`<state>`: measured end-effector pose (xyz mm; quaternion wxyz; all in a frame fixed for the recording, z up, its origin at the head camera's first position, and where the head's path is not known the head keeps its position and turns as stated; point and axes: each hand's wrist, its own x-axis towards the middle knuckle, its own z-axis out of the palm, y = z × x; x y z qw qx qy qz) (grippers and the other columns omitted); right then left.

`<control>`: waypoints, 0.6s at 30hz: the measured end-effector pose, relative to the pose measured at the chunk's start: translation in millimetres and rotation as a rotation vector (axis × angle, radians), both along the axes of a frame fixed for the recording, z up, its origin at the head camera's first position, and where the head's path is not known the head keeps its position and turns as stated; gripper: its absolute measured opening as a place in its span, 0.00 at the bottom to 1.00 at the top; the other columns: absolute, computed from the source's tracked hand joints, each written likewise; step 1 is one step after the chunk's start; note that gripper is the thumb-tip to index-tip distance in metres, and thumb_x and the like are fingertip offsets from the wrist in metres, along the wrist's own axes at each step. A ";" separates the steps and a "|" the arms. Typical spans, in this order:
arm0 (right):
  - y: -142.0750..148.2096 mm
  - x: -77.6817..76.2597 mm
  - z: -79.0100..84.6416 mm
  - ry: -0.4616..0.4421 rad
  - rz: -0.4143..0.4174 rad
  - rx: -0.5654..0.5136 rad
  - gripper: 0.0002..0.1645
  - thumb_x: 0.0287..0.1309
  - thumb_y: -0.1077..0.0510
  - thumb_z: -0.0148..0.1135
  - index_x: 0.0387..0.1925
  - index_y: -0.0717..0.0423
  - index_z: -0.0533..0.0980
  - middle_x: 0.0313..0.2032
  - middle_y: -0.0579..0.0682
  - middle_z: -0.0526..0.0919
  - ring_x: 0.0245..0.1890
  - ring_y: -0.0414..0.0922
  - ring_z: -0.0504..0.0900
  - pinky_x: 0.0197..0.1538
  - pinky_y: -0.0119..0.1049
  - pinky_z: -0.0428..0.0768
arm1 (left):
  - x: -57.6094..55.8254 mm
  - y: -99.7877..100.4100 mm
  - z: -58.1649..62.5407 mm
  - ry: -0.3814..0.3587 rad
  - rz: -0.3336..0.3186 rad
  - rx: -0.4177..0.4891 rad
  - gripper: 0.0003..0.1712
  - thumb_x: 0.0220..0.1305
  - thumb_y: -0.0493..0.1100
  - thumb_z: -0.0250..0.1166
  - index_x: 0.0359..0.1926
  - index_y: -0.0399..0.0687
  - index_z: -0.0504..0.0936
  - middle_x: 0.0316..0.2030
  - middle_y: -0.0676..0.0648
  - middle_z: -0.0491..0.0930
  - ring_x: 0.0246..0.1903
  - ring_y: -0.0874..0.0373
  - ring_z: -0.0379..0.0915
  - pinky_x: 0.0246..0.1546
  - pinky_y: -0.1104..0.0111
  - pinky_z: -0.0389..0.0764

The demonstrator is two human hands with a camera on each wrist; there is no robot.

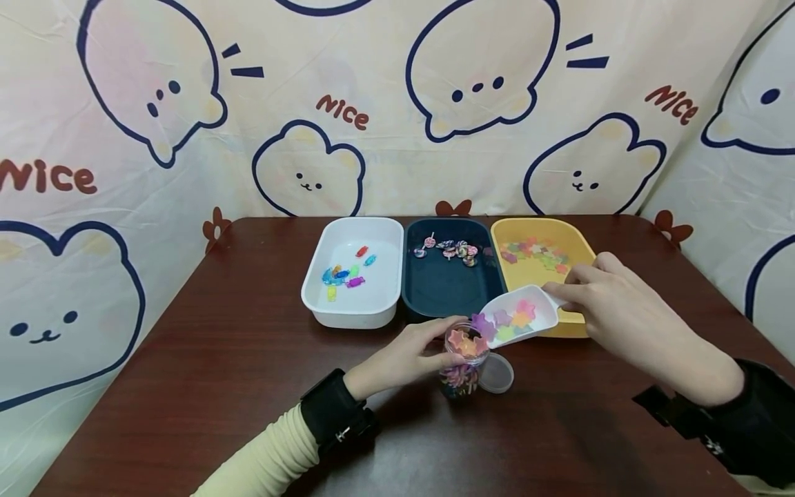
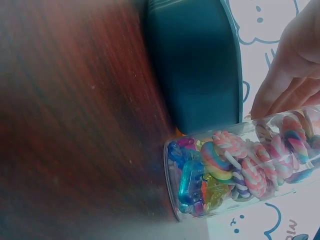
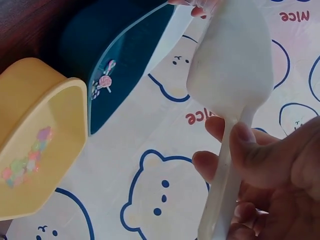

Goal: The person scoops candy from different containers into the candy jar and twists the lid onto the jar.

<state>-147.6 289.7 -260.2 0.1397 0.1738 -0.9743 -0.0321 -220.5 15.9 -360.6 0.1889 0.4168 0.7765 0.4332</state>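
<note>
My left hand [image 1: 413, 352] grips a clear jar [image 2: 240, 165] near its mouth. Blue and yellow candy-shaped pieces lie at the jar's bottom, with swirled lollipop pieces [image 2: 255, 172] above them and pastel stars [image 1: 467, 344] at the top. In my right hand [image 1: 611, 297] is the handle of a white scoop [image 3: 232, 60], thumb and fingers around it. The scoop tilts down to the left, its lip right at the jar's mouth, and carries several star pieces [image 1: 522, 314]. A round translucent lid [image 1: 496, 373] lies on the table beside the jar.
Behind my hands stand three bins: a white bin [image 1: 354, 319] with candy-shaped pieces, a dark blue bin [image 1: 450, 290] with lollipop pieces, and a yellow bin [image 1: 574, 238] with pastel stars. They sit on a dark wood table [image 1: 217, 386] before a printed cloth backdrop [image 1: 385, 172].
</note>
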 end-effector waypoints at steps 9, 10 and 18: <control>0.4 0.4 -4.1 0.002 -0.013 -0.027 0.15 0.50 0.73 0.70 0.42 0.63 0.88 0.31 0.56 0.83 0.34 0.51 0.67 0.36 0.40 0.64 | -1.5 -0.1 -1.7 0.033 -0.013 0.015 0.33 0.76 0.42 0.60 0.76 0.40 0.63 0.72 0.38 0.70 0.69 0.46 0.69 0.71 0.59 0.71; 0.6 0.7 -3.9 0.005 -0.015 -0.027 0.15 0.50 0.73 0.70 0.42 0.63 0.88 0.31 0.56 0.83 0.34 0.51 0.67 0.36 0.40 0.65 | -1.4 -0.1 -1.7 0.031 -0.012 0.015 0.33 0.76 0.42 0.60 0.76 0.41 0.63 0.72 0.39 0.70 0.69 0.46 0.69 0.71 0.59 0.71; 2.7 -2.5 -5.2 -0.029 -0.043 -0.047 0.15 0.52 0.73 0.68 0.44 0.64 0.87 0.31 0.57 0.82 0.36 0.54 0.68 0.37 0.41 0.66 | -2.1 1.0 -1.9 0.008 -0.011 0.025 0.33 0.76 0.42 0.60 0.76 0.42 0.64 0.70 0.39 0.72 0.67 0.47 0.70 0.68 0.62 0.74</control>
